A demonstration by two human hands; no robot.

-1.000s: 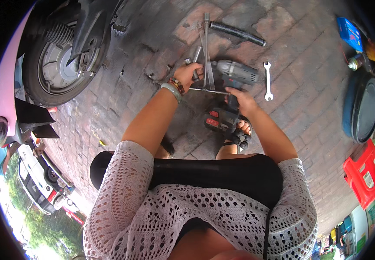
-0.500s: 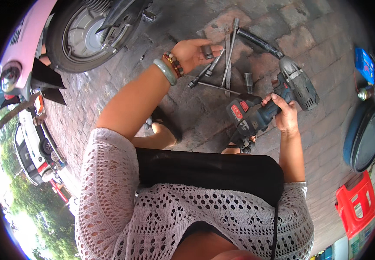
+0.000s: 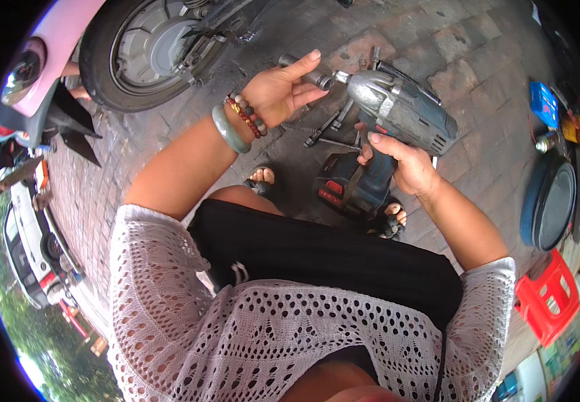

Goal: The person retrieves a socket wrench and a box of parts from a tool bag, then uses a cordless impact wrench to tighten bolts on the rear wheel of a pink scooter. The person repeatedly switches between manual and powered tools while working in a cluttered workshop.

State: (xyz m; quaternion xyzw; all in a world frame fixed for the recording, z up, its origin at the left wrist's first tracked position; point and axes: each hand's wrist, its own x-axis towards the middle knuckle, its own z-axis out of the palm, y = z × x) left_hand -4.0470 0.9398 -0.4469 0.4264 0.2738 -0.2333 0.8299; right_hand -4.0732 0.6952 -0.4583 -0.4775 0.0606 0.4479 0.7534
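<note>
A cordless impact wrench (image 3: 404, 110) with a silver nose is gripped by its handle in my right hand (image 3: 407, 161), its nose pointing left. My left hand (image 3: 273, 97) holds a dark metal socket (image 3: 317, 79), thumb raised and fingers beneath it. The socket's open end lies very close to the wrench's square drive (image 3: 341, 77); whether they touch I cannot tell. Below and behind them, several long-handled socket wrenches (image 3: 335, 119) rest on the brick paving, partly covered by the impact wrench.
A wheel (image 3: 96, 74) of a vehicle with a pink panel (image 3: 45, 33) stands at the upper left. To the right are a blue box (image 3: 543, 105), a spray can (image 3: 546, 142), a dark round tub (image 3: 554, 204) and a red plastic stool (image 3: 551, 298). My feet (image 3: 262, 175) are below my hands.
My right hand has lifted the impact wrench and turned its nose leftward. My left hand has moved slightly left and turned, bringing the socket in front of the drive.
</note>
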